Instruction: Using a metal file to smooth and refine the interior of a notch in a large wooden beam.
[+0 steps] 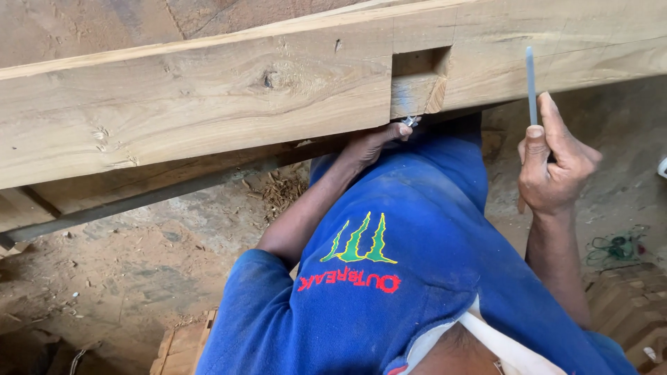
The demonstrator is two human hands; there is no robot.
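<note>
Your right hand (554, 167) is closed around a thin metal blade (531, 83) that points up, on the right. Your left hand (375, 142) pinches a small shiny bit (410, 121) under the notch (419, 64) in the big wooden beam (194, 97), which runs across the far side.

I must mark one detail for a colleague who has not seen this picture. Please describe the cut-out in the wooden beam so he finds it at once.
Follow the long pale wooden beam that crosses the top of the view. Right of its middle, above the person's left hand, sits the rectangular notch. It is the only squared recess in the beam, with a shadowed top and a rough, chipped floor.
</note>
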